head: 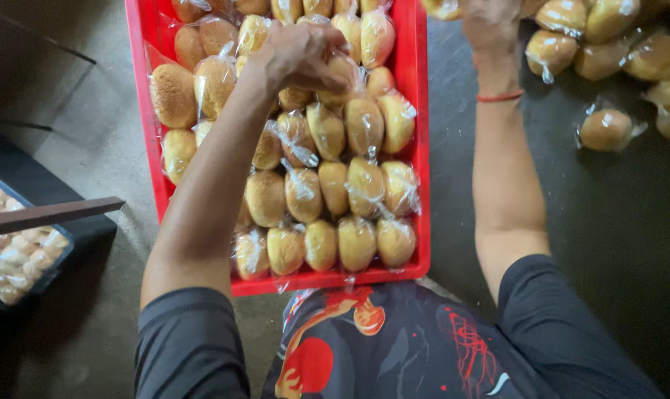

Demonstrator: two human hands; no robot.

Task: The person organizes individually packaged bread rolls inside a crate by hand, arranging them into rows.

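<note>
A red plastic crate point(422, 185) sits in front of me, packed with several golden buns in clear plastic bags. My left hand point(298, 55) reaches over the crate's upper middle and grips a wrapped bun point(342, 74) among the others. My right hand point(490, 26), with a red band on the wrist, stretches to the top edge of the view, to the right of the crate, beside a pile of wrapped buns point(608, 44); its fingers are cut off by the frame.
One wrapped bun point(606, 129) lies alone on the dark surface at right. A dark crate with pale pieces point(17, 251) stands at the left, crossed by a brown bar point(50, 214). Grey floor lies left of the red crate.
</note>
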